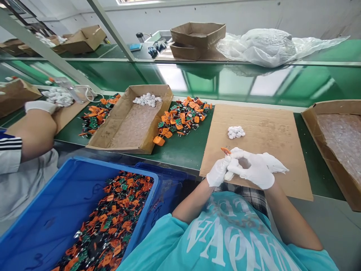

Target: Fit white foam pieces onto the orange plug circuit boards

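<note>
Orange part [226, 151] pinched by gloved hands, white pieces [236, 132] beyond, cardboard sheet [270, 124] beneath

Large white block lettering is showing on the teal cotton T-shirt [225, 241] of the person wearing the camera; it is appearing upside down from this viewpoint and is partly folded and cut off by the frame edge, so no complete word is reading clearly. Faint dark scribbles are showing on the blue plastic crate [56, 210], illegible. No other legible text is showing.
</note>
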`<state>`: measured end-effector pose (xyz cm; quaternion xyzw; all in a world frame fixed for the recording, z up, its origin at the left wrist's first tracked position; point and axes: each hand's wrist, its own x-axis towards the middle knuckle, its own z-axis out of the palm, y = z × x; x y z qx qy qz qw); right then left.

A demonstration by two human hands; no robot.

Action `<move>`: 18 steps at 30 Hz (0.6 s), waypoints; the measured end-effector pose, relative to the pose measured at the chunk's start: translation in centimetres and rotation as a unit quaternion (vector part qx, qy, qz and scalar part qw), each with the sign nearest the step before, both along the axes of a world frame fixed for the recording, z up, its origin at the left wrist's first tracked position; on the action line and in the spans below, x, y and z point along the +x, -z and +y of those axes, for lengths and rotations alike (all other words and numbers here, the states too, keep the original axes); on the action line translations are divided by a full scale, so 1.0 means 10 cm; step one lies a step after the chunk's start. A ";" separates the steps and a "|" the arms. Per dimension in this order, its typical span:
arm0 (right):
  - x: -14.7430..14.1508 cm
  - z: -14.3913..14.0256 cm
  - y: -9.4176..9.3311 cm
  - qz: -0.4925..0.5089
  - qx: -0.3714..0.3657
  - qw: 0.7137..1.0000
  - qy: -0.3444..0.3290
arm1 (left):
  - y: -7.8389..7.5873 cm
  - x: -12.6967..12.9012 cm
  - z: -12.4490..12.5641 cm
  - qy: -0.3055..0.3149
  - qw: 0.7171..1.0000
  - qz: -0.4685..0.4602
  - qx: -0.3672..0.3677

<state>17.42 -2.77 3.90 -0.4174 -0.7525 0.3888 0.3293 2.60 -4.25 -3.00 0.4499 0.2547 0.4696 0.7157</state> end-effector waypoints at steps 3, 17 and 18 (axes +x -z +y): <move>0.03 0.03 0.02 -0.038 0.092 0.995 -0.021 | -0.04 0.01 0.00 -0.008 1.000 0.009 -0.018; 0.10 0.06 0.06 -0.111 0.171 0.978 -0.038 | -0.04 -0.04 -0.02 -0.006 0.996 0.073 -0.050; 0.10 0.05 0.07 -0.108 0.179 0.977 -0.037 | -0.05 -0.05 -0.01 0.006 0.996 0.067 -0.053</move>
